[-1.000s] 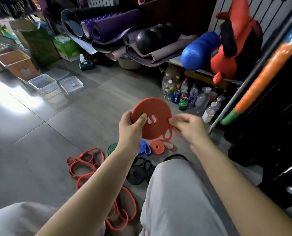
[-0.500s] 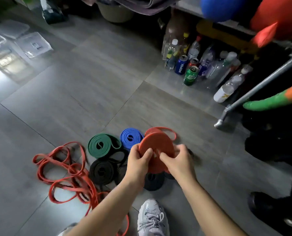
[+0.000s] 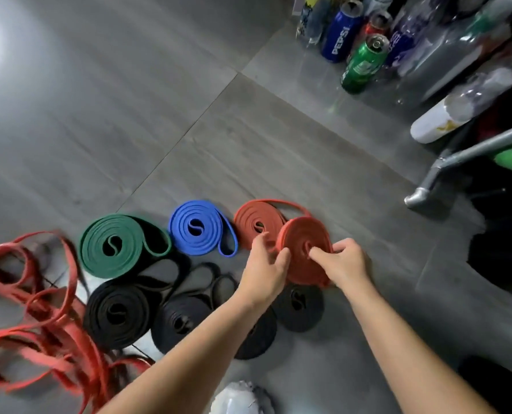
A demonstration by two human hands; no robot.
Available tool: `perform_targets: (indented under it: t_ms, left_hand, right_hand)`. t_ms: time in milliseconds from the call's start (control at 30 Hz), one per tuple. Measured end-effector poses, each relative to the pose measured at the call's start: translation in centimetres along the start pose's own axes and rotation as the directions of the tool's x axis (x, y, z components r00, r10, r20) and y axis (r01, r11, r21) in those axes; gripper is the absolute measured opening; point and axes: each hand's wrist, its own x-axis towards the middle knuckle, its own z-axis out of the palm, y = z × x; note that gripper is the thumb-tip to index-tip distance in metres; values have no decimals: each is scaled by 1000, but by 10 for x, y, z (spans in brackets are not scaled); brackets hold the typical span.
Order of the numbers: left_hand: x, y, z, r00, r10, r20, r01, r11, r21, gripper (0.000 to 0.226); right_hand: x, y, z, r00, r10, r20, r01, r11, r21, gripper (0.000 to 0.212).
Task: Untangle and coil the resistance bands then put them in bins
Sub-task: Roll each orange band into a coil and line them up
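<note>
Two hands lower an orange coil (image 3: 305,249) into the row.
The right hand (image 3: 342,264) pinches its centre so the turns stay wound. The left hand (image 3: 263,270) lies loose at the rim (grip or mere touch is unclear). The coil tilts low over the floor (image 3: 129,115), beside the twin coil (image 3: 256,222). Half a second ago both hands held it higher.

Only one label reads — "PEPSI" on the blue can (image 3: 341,32).

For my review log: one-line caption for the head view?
Right hand pinches a coiled orange band, left hand touching its edge, among coiled bands on the floor.
</note>
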Motion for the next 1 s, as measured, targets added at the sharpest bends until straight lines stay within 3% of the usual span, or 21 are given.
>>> perform_targets:
  t_ms: [67,167,367,467,533,600,1000]
  left_hand:
    - [16,-3,3,982,166,94,-189,907,376,52]
    - [38,-5,20,905,247,347,-423,620,661,60]
    - [67,-4,32,856,116,504,-517,173,838,72]
    - [66,1,30,822,144,551,-555,-12,832,65]
    - [65,5,33,818,137,559,-558,-50,828,52]
    - [66,8,34,838,117,533,-533,-26,845,42]
    - [65,-5,23,831,201,518,-529,2,849,34]
  right_hand:
    - [32,1,-12,999,0,-49,-2,999,-32,35]
    - [71,0,-26,993,-9,-121,-1,997,-76,38]
    - [102,-15,-25,989,-20,-150,-10,981,-196,40]
    - [108,-23,-19,993,-45,-107,10,952,-306,60]
    - [110,-26,-16,990,-75,-121,29,940,-341,66]
    - [112,-26,-18,991,-57,-124,11,939,-343,66]
    - [96,-22,6,990,-130,-62,86,879,-469,68]
